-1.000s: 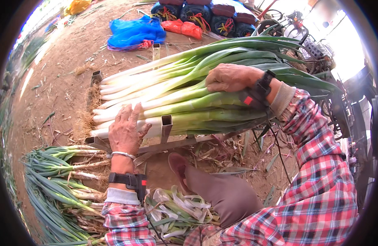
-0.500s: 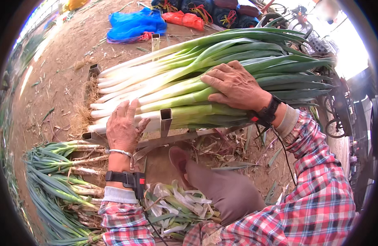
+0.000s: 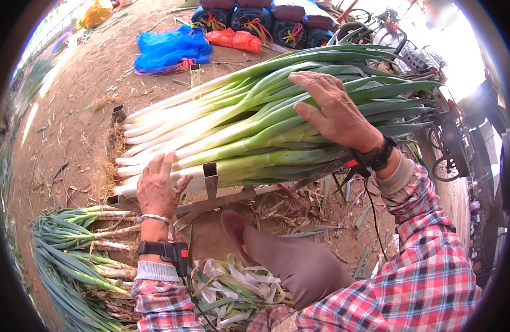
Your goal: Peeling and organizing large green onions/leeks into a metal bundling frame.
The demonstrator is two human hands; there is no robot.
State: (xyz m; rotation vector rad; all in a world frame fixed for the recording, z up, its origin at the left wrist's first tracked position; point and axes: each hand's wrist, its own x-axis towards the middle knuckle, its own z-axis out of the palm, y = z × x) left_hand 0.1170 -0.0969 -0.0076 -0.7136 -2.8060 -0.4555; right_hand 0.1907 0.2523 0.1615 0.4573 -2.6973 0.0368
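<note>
A thick stack of long leeks (image 3: 255, 119) lies in a low metal rack (image 3: 210, 180) on the dirt, white ends to the left and green leaves to the right. My left hand (image 3: 157, 187) lies flat on the near white stalks at the rack's front edge, fingers spread. My right hand (image 3: 333, 110) presses palm-down on the green part of the stack, fingers apart. Neither hand grips anything. Both wrists wear a black band.
Loose untrimmed leeks (image 3: 78, 249) lie on the ground at lower left, trimmed peelings (image 3: 233, 282) by my knee and shoe (image 3: 235, 227). Blue netting (image 3: 169, 47), red bags (image 3: 235, 37) and dark sacks (image 3: 255, 16) sit beyond the rack. A bicycle (image 3: 440, 127) stands at right.
My right hand has moved from the near side of the stack up onto the middle of its green part. My left hand stays on the white ends.
</note>
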